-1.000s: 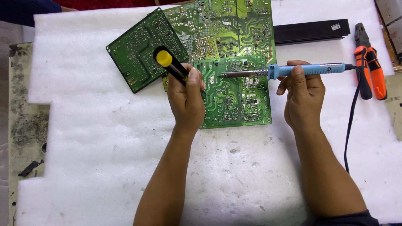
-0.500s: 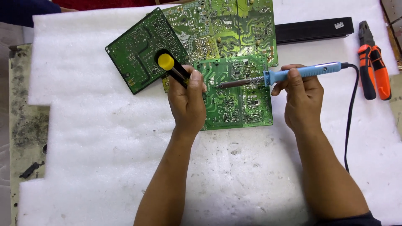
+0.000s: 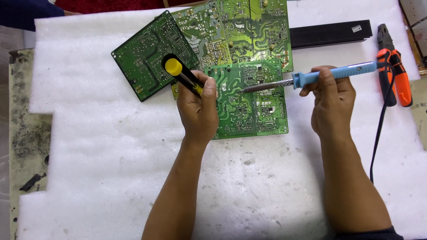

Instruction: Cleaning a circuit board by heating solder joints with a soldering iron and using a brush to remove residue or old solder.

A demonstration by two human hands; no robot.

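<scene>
The left hand (image 3: 199, 111) grips a yellow-capped tool (image 3: 183, 76) and the right hand (image 3: 331, 100) grips a blue soldering iron (image 3: 311, 78), tip over the small green circuit board (image 3: 251, 100) on white foam (image 3: 111, 178). Soldering seems underway; the tip needs a steady touch.

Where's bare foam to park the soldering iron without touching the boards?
Free: the wide foam sheet left of the left hand, below the dark board; also the strip between both forearms. Crowded: the top, with boards, black bar and pliers beside the right hand, and its cord.
</scene>
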